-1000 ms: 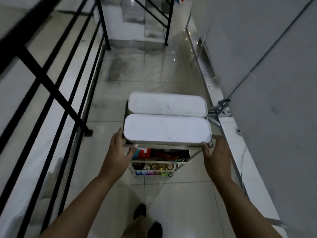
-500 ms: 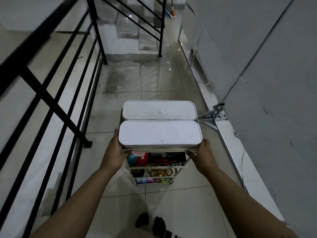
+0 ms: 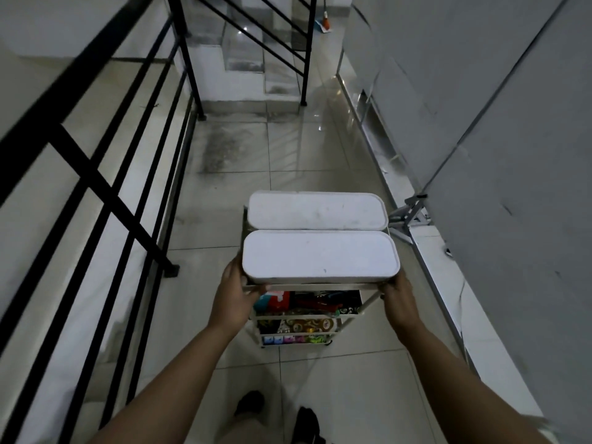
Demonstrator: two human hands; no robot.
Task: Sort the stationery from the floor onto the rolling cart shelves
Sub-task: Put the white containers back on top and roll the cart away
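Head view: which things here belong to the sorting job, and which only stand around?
Belong to the job:
- rolling cart, stationery on its lower shelves
- two white lidded boxes on top
- left hand and right hand, gripping the cart's top frame

Just standing around:
- black railing
- stairs
- folded metal stand by the wall
- broom far back

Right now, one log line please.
phase: moving cart | left hand: grips white rolling cart top frame | right hand: grips same
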